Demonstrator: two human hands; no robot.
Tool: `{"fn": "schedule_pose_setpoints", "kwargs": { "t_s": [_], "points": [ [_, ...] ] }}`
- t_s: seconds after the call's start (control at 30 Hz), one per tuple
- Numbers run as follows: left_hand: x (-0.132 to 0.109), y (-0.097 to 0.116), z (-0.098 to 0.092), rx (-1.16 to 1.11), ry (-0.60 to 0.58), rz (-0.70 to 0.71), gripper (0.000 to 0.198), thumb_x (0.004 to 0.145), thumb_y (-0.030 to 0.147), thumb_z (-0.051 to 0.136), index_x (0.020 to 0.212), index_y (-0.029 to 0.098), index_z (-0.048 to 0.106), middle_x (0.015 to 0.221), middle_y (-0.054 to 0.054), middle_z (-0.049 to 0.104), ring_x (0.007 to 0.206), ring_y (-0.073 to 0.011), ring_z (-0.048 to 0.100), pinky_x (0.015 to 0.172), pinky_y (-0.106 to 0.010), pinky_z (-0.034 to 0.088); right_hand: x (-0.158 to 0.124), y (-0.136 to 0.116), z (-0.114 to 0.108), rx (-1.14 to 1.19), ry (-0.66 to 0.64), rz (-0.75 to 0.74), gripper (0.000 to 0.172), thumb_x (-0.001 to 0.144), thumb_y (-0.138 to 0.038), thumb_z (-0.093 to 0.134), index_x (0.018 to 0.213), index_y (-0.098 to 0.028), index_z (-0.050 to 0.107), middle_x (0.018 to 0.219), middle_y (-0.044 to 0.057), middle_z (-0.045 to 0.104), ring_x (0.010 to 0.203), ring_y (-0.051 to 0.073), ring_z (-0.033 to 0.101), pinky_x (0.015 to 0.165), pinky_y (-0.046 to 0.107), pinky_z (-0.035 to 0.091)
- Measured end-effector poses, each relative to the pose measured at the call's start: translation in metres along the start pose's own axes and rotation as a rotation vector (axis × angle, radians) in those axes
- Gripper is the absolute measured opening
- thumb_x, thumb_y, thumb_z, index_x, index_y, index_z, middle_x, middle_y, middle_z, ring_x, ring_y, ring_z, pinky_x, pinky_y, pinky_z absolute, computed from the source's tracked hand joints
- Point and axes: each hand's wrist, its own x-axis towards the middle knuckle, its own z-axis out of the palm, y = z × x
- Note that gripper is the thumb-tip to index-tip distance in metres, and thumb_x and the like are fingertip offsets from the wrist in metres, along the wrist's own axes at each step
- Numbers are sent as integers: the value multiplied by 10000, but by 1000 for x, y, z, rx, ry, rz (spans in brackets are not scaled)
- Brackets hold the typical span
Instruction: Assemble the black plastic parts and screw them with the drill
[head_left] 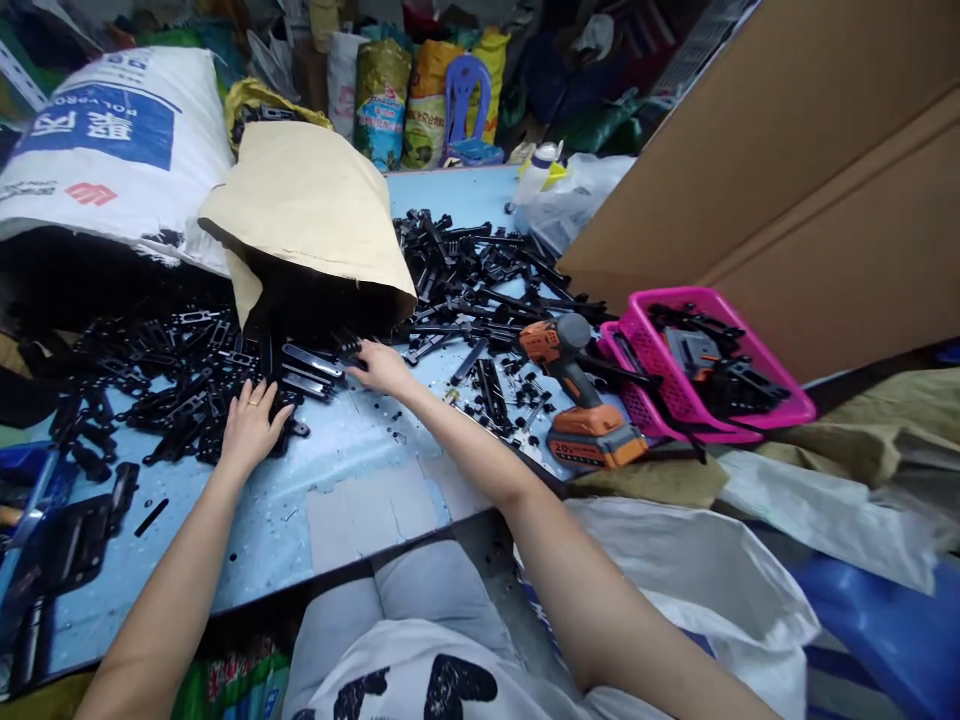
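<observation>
My left hand (pixel 250 427) lies flat with fingers spread on a heap of black plastic parts (pixel 172 375) on the light blue table (pixel 360 470). A ring shows on one finger. My right hand (pixel 381 364) reaches forward to the mouth of a brown paper sack (pixel 315 205), its fingertips on a black part (pixel 352 352) there; whether it grips the part I cannot tell. More black parts (pixel 480 275) are spread to the right of that sack.
An orange cordless drill (pixel 574 385) stands right of my right arm, beside a pink basket (pixel 750 385) of parts. A white woven sack (pixel 112 150) lies at far left. Brown cardboard sheets (pixel 810 170) lean at right. Coloured bags and a blue chair (pixel 469 105) stand behind.
</observation>
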Motion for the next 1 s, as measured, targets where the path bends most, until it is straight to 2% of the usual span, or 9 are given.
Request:
{"fn": "schedule_pose_setpoints", "kwargs": {
  "t_s": [0.07, 0.17, 0.27, 0.37, 0.43, 0.57, 0.7, 0.83, 1.0],
  "points": [
    [-15, -3, -3, 17, 8, 27, 622, 891, 525, 277, 1406, 192, 383, 1470, -87, 359, 1410, -284, 178, 1122, -511, 193, -46, 20, -15, 21, 79, 197, 460, 924, -471, 390, 1196, -163, 595, 1278, 91, 546, 1206, 219, 443, 1037, 352, 306],
    [-37, -2, -4, 32, 32, 24, 618, 890, 520, 287, 1402, 190, 391, 1494, -92, 311, 1413, -296, 163, 1123, -527, 180, -109, 70, -40, -121, 280, 767, 633, 897, -536, 400, 1332, -80, 451, 1397, 211, 393, 1297, 324, 334, 1050, 466, 248],
    [-58, 3, -1, 19, 72, 20, 627, 888, 522, 298, 1405, 179, 386, 1520, -110, 239, 1423, -301, 113, 1124, -529, 179, -146, 119, -56, -80, 217, 1151, 796, 864, -622, 386, 1407, -43, 324, 1420, 283, 316, 1344, 393, 229, 1052, 562, 154],
    [-79, 7, 6, -19, 64, 42, 626, 883, 523, 312, 1404, 184, 388, 1526, -118, 218, 1426, -305, 95, 1121, -532, 190, -150, 142, -57, 19, 121, 1160, 781, 865, -655, 333, 1423, -108, 323, 1464, 240, 269, 1371, 363, 187, 1070, 574, 60],
    [-91, 10, 12, -46, 58, 52, 624, 881, 524, 316, 1401, 188, 392, 1526, -119, 215, 1427, -305, 86, 1123, -529, 193, -135, 134, -48, 52, 109, 1125, 795, 868, -681, 258, 1414, -109, 343, 1474, 227, 260, 1373, 336, 196, 1081, 563, 44],
    [-105, 28, 18, -95, 49, 93, 614, 886, 508, 322, 1385, 162, 412, 1532, -134, 186, 1428, -307, 62, 1132, -507, 187, -72, 74, -13, 225, 52, 1013, 933, 851, -723, 78, 1388, -11, 350, 1430, 264, 323, 1351, 334, 247, 1077, 575, 73],
    [-114, 50, 9, -143, 68, 167, 598, 892, 477, 364, 1407, 173, 365, 1544, -130, 139, 1429, -301, 49, 1135, -511, 185, -28, 15, 6, 232, -46, 692, 916, 842, -745, 187, 1344, -14, 420, 1414, 236, 372, 1323, 313, 308, 1086, 503, 182],
    [-142, 42, -2, -231, 206, 211, 572, 897, 440, 416, 1406, 185, 359, 1542, -127, 149, 1424, -319, 84, 1127, -531, 202, -79, 25, -19, 92, 64, 668, 536, 976, -468, 235, 1335, -138, 457, 1403, 135, 425, 1298, 204, 372, 1068, 333, 286],
    [-181, 29, 14, -306, 306, 189, 524, 905, 427, 426, 1353, 156, 429, 1503, -161, 245, 1401, -344, 176, 1103, -552, 246, -174, 88, -59, -204, 105, 1118, 390, 907, -79, 307, 1221, 41, 506, 1141, 305, 554, 1053, 279, 588, 872, 374, 458]
  ]
}}
